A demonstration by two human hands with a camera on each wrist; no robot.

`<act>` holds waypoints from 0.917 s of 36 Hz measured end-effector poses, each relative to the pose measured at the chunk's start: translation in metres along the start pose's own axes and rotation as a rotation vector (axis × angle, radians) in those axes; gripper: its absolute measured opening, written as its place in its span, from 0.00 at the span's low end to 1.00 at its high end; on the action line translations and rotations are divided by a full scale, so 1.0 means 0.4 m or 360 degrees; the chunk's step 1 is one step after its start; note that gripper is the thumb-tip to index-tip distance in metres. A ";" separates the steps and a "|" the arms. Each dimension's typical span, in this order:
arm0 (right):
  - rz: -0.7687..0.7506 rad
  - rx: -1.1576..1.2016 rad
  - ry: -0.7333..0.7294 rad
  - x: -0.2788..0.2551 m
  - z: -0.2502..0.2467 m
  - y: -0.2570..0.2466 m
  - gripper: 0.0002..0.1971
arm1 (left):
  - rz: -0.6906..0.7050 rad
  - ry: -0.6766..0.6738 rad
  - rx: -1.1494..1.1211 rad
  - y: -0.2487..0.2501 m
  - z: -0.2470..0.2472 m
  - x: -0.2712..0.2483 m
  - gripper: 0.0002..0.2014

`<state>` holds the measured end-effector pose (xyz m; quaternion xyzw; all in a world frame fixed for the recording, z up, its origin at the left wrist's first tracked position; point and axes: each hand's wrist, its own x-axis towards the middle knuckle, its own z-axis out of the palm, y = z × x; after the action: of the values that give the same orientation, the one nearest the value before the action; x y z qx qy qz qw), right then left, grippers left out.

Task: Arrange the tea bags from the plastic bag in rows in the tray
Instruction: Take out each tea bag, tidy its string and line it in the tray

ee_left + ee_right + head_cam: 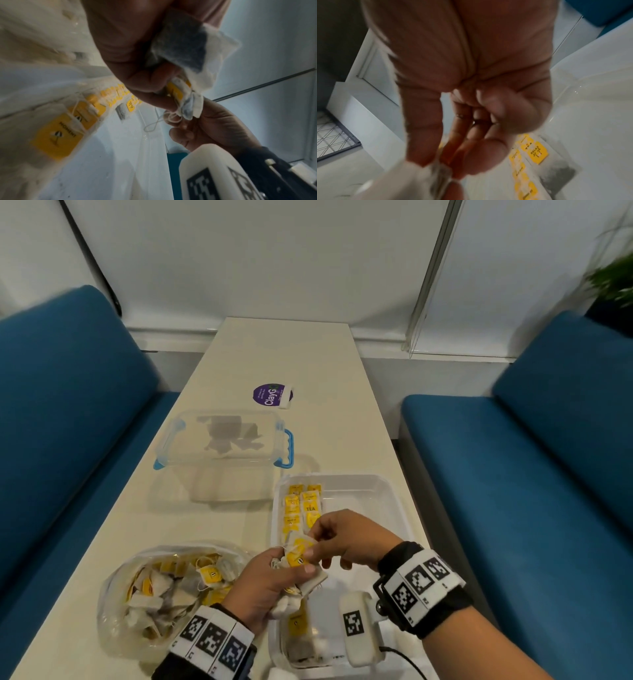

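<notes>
My left hand (294, 571) grips a bunch of tea bags (310, 580) with yellow tags, held above the near part of the clear tray (383, 486). The right hand (313, 542) pinches one tea bag (298, 549) at the top of that bunch. Two rows of yellow-tagged tea bags (301, 508) lie along the tray's left side. The plastic bag (164, 594), with several tea bags in it, lies open to the left of the tray. From the left wrist, my left hand (154, 88) clutches the bunch of tea bags (188, 47). From the right wrist, my right hand (453, 162) nips a paper tea bag (440, 174).
A clear lid with blue clips (222, 440) lies upside down beyond the plastic bag. A purple round sticker (272, 395) sits farther back on the white table (291, 350). Blue sofas (531, 474) flank the table on both sides. More tea bags (298, 625) lie at the tray's near end.
</notes>
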<state>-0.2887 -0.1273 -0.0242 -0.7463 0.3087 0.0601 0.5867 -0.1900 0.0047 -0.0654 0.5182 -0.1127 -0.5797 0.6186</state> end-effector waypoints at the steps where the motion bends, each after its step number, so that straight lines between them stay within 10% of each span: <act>1: -0.0009 0.0019 0.0030 -0.004 0.005 0.003 0.07 | -0.0004 -0.0019 0.0024 -0.002 -0.001 -0.003 0.15; 20: -0.0193 0.0539 0.0575 -0.062 -0.012 0.022 0.10 | 0.0172 0.0093 0.0221 -0.025 -0.015 -0.020 0.13; 33: -0.0372 -0.0094 0.0388 -0.073 -0.011 -0.008 0.14 | 0.0332 0.0046 0.0451 0.014 0.014 -0.008 0.24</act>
<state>-0.3118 -0.1196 -0.0069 -0.7958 0.2866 -0.0904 0.5257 -0.1918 0.0031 -0.0572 0.5940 -0.2377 -0.4831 0.5977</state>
